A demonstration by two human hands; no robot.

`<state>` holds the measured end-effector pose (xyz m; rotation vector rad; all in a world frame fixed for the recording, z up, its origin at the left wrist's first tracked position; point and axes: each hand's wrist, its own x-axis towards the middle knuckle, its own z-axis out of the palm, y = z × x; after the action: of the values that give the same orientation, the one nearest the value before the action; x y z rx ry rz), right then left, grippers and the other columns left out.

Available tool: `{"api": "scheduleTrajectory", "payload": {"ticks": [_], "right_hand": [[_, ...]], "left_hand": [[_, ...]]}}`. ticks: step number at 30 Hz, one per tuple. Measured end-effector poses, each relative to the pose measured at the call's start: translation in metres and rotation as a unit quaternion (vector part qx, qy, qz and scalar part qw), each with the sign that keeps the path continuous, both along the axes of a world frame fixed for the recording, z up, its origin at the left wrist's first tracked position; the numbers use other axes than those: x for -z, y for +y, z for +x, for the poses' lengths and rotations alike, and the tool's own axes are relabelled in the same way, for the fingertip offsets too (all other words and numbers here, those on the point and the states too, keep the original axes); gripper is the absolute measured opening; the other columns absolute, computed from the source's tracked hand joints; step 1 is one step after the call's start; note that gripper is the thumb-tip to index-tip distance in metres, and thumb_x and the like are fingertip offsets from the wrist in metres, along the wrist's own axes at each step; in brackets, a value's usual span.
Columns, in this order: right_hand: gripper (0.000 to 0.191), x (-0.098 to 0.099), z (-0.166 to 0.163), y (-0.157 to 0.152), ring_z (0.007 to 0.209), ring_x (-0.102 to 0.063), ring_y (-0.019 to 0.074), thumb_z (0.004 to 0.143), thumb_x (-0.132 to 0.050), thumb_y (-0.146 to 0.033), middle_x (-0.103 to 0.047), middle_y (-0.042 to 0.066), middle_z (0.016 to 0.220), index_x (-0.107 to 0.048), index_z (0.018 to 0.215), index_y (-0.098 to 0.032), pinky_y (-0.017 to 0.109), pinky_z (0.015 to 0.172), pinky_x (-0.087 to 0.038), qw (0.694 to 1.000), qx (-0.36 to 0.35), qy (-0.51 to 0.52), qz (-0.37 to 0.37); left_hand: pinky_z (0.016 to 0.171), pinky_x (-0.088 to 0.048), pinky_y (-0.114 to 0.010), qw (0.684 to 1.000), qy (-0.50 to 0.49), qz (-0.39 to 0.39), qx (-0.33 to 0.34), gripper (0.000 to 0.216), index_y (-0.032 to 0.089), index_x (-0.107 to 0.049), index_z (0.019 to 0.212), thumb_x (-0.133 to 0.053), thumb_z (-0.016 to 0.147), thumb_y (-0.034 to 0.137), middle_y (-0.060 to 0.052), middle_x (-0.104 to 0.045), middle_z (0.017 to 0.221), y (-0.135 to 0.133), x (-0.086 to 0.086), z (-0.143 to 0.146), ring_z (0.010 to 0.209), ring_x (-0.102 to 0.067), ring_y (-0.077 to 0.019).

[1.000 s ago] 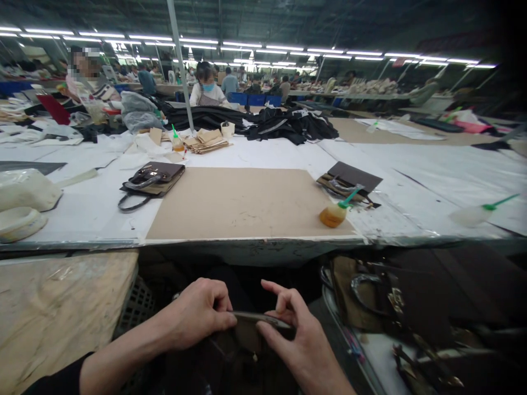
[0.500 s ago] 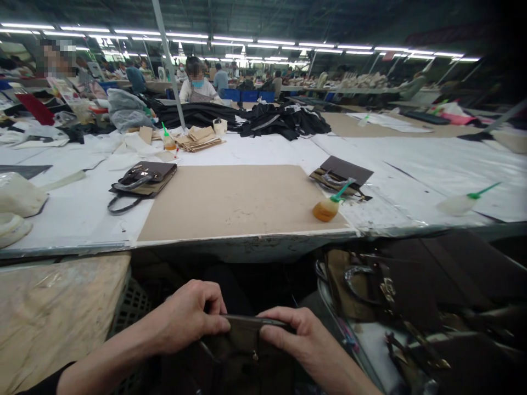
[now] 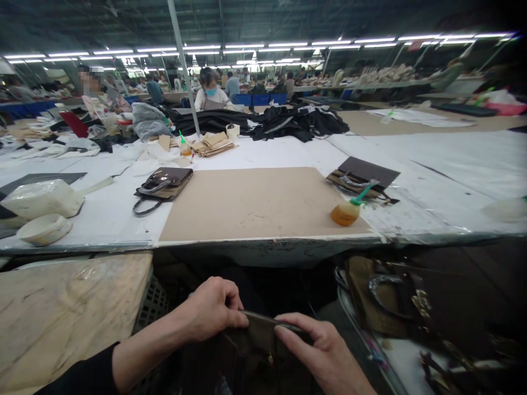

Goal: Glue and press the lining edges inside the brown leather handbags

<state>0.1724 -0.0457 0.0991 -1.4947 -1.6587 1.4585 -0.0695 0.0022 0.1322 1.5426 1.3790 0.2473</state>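
Note:
Below the table's front edge, both my hands grip the top edge of a dark brown leather bag piece (image 3: 255, 343). My left hand (image 3: 212, 310) is closed in a fist on its left end. My right hand (image 3: 325, 351) presses its fingers down over the right end. A brown cardboard work mat (image 3: 263, 203) lies on the table just ahead. A glue bottle with a green nozzle (image 3: 349, 209) lies on the mat's right corner.
A brown handbag (image 3: 162, 185) lies left of the mat, flat bag panels (image 3: 364, 176) to its right. A tray of dark bags with buckles (image 3: 411, 307) sits low right. A plastic-covered board (image 3: 61, 307) is at the left, a white bowl (image 3: 43, 229) above it. Other workers sit at far tables.
My right hand's fingers, lifted a second ago, have closed down over the bag piece's edge. The view has shifted slightly; my left hand keeps its grip.

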Motion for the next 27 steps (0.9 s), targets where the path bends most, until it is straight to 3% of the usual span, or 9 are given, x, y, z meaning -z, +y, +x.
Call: {"api": "scheduleTrajectory", "payload": {"ticks": [3, 6, 9, 12, 17, 22, 27], "right_hand": [[0.037, -0.015, 0.002, 0.005, 0.078, -0.066, 0.0228, 0.09, -0.057, -0.051, -0.075, 0.002, 0.081, -0.077, 0.102, -0.022, 0.026, 0.066, -0.048, 0.999, -0.047, -0.004, -0.014], [0.031, -0.039, -0.001, 0.022, 0.074, -0.063, 0.0193, 0.092, -0.055, -0.043, -0.072, 0.0, 0.079, -0.078, 0.096, -0.022, 0.024, 0.064, -0.045, 0.986, -0.164, -0.033, -0.004], [0.023, -0.052, -0.014, 0.047, 0.059, -0.05, 0.0124, 0.089, -0.06, -0.036, -0.059, -0.004, 0.064, -0.075, 0.084, -0.019, 0.021, 0.052, -0.035, 0.958, -0.28, -0.059, 0.022], [0.017, -0.051, -0.034, 0.067, 0.051, -0.039, 0.0088, 0.083, -0.065, -0.028, -0.044, -0.007, 0.055, -0.068, 0.07, -0.017, 0.021, 0.046, -0.025, 0.931, -0.354, -0.078, 0.049], [0.022, -0.045, -0.053, 0.071, 0.048, -0.034, 0.0079, 0.081, -0.061, -0.02, -0.038, -0.007, 0.051, -0.056, 0.06, -0.017, 0.022, 0.044, -0.021, 0.929, -0.356, -0.084, 0.051], [0.018, -0.044, -0.05, 0.065, 0.053, -0.036, 0.0094, 0.084, -0.059, -0.023, -0.042, -0.006, 0.055, -0.063, 0.068, -0.017, 0.021, 0.047, -0.025, 0.94, -0.335, -0.063, 0.015], [0.018, -0.041, -0.051, 0.067, 0.059, -0.041, 0.0105, 0.088, -0.058, -0.028, -0.051, -0.005, 0.064, -0.072, 0.085, -0.017, 0.02, 0.054, -0.032, 0.937, -0.345, -0.042, -0.026]], "left_hand": [[0.053, -0.036, -0.023, 1.0, 0.006, 0.013, -0.001, 0.021, 0.016, -0.058, 0.058, -0.075, 0.063, 0.027, 0.0, -0.07, 0.073, -0.002, 0.0, 0.001, 0.064, -0.057, -0.0145], [0.052, -0.034, -0.023, 1.0, -0.001, 0.032, 0.001, 0.017, 0.016, -0.061, 0.059, -0.075, 0.063, 0.026, 0.001, -0.066, 0.067, -0.005, -0.001, 0.006, 0.061, -0.054, -0.0138], [0.052, -0.032, -0.023, 0.998, -0.011, 0.068, 0.014, 0.016, 0.016, -0.064, 0.061, -0.075, 0.065, 0.027, 0.002, -0.063, 0.065, -0.007, -0.003, 0.01, 0.062, -0.054, -0.0131], [0.052, -0.032, -0.023, 0.997, -0.001, 0.081, 0.014, 0.017, 0.015, -0.065, 0.061, -0.076, 0.066, 0.028, 0.004, -0.06, 0.062, -0.006, -0.003, 0.004, 0.061, -0.052, -0.012], [0.056, -0.039, -0.023, 0.999, -0.035, -0.025, 0.003, 0.025, 0.016, -0.073, 0.074, -0.082, 0.061, 0.035, 0.002, -0.068, 0.069, -0.006, -0.005, -0.036, 0.065, -0.059, -0.0151], [0.068, -0.046, -0.025, 0.998, -0.045, 0.0, -0.052, 0.019, 0.015, -0.07, 0.069, -0.081, 0.063, 0.029, -0.003, -0.075, 0.091, -0.014, -0.001, -0.075, 0.079, -0.065, -0.0183], [0.064, -0.045, -0.024, 0.997, -0.032, 0.015, -0.072, 0.019, 0.015, -0.07, 0.075, -0.077, 0.069, 0.032, -0.001, -0.073, 0.077, -0.019, 0.005, -0.083, 0.073, -0.064, -0.0174]]}}
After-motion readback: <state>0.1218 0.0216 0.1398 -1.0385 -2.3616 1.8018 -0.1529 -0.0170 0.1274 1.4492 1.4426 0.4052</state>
